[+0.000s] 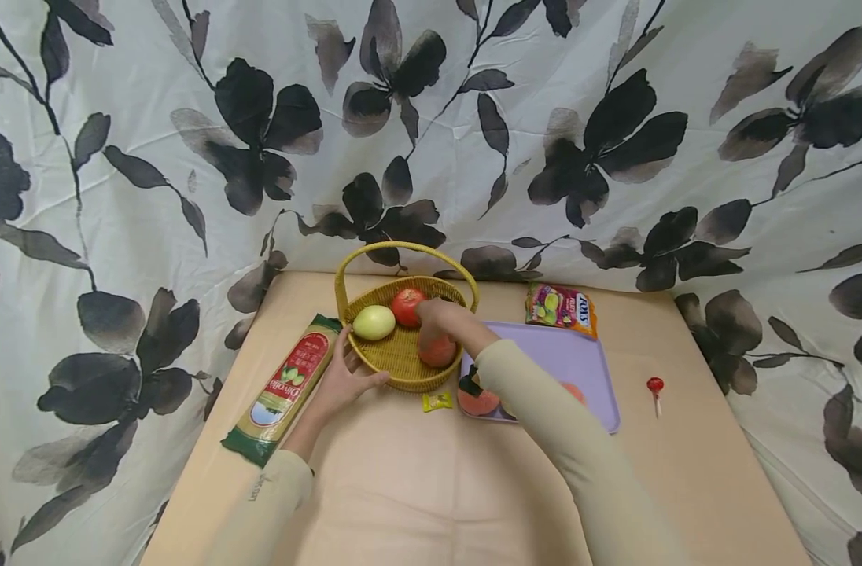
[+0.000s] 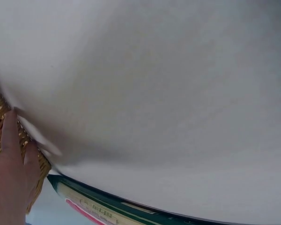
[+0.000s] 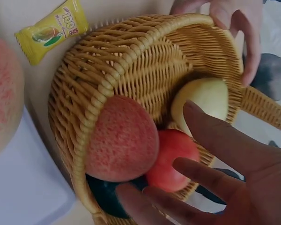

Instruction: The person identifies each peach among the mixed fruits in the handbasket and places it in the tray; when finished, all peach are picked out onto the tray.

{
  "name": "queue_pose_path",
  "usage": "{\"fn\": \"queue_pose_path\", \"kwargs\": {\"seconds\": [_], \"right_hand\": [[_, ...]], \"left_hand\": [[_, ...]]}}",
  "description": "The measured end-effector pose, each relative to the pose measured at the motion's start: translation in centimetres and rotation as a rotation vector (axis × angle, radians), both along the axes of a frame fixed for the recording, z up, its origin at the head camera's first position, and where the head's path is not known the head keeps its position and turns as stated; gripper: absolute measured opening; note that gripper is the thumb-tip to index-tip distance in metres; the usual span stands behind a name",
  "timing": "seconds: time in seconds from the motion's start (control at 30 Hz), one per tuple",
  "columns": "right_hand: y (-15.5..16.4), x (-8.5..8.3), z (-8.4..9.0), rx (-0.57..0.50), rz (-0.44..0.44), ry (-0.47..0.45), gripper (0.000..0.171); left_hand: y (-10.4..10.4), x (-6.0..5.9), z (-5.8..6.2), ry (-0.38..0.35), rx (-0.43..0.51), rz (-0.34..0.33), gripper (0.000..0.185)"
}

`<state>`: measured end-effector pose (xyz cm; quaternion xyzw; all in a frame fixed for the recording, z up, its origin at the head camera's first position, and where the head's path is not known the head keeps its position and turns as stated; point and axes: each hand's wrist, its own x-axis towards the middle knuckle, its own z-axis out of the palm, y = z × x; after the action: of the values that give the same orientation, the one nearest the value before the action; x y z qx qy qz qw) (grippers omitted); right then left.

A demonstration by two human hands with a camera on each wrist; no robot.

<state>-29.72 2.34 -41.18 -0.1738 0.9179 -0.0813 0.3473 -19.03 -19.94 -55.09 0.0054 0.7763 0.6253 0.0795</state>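
A wicker basket point(image 1: 388, 379) with a raised handle stands on the table. It holds a pale yellow fruit point(image 1: 373, 322), a red tomato-like fruit point(image 1: 407, 306), a peach point(image 3: 123, 140) and a dark green rounded thing point(image 3: 107, 194), partly hidden beneath the peach. My left hand point(image 1: 346, 385) holds the basket's near left side, its thumb by the rim and fingers along the outer weave. Inside the basket's right side hovers my right hand point(image 3: 234, 187), fingers spread and holding nothing, close to the peach and the red fruit.
Right of the basket lies a lilac tray point(image 1: 594, 369) with peaches point(image 1: 477, 402), partly covered by the right sleeve. A green-ended packet point(image 1: 289, 385) lies left. A yellow wrapped candy point(image 1: 437, 402) is in front, a colourful candy bag point(image 1: 561, 308) behind the tray, a red lollipop point(image 1: 655, 387) far right.
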Motion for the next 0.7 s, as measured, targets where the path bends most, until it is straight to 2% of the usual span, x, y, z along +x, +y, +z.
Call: {"fn": "queue_pose_path", "kwargs": {"seconds": [0.17,0.33,0.4,0.5,0.7], "right_hand": [[-0.3,-0.2,-0.9,0.042,0.002,0.029,0.042],[-0.1,-0.3,-2.0,0.063,0.043,0.047,0.038],[-0.1,-0.4,-2.4,0.059,0.061,0.059,0.032],[-0.1,-0.4,-2.8,0.044,0.081,0.088,0.025],[0.2,-0.3,-3.2,0.013,0.135,0.126,0.023]], "left_hand": [[-0.1,0.0,-0.2,0.0,0.006,-0.004,0.125],[-0.1,0.0,-0.4,-0.002,0.007,-0.001,0.127],[0.0,0.1,0.1,-0.009,0.015,-0.002,0.127],[0.0,0.1,0.1,-0.008,0.016,0.001,0.128],[0.1,0.1,-0.1,-0.003,0.001,0.005,0.129]]}}
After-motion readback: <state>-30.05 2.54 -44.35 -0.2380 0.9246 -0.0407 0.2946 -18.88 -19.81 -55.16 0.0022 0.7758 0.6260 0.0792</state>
